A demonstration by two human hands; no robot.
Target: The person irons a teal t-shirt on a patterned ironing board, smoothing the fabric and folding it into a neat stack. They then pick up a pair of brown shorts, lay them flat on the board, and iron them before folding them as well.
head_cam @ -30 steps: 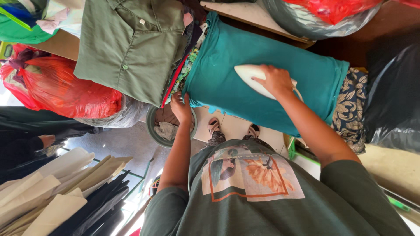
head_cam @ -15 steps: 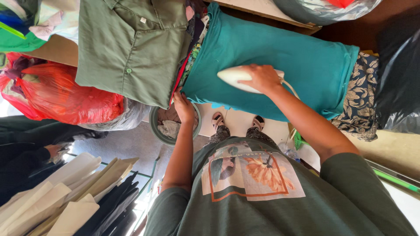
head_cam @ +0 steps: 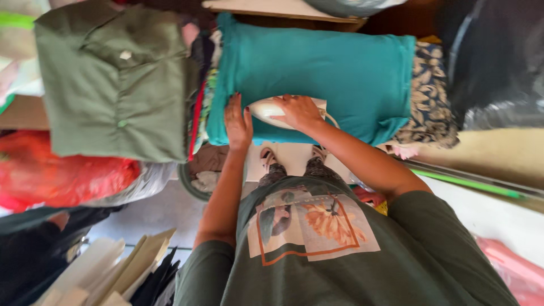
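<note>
Gripping the white iron [head_cam: 271, 109], your right hand [head_cam: 298, 111] closes around its handle on the teal cloth [head_cam: 334, 68]. Your left hand [head_cam: 238, 122] lies flat, fingers spread, pressing the cloth's near edge just beside the iron. Left of the cloth sits a folded green shirt [head_cam: 113, 85]; the teal cloth covers the table.

Left hand [head_cam: 238, 122]: flat, palm down, fingers together and extended away from the body, forearm straight out from the shoulder. Right hand [head_cam: 297, 110]: just beside the left, curled closed in a grip, knuckles up, wrist bent slightly inward. Right elbow bent, upper arm angled outward.
</note>
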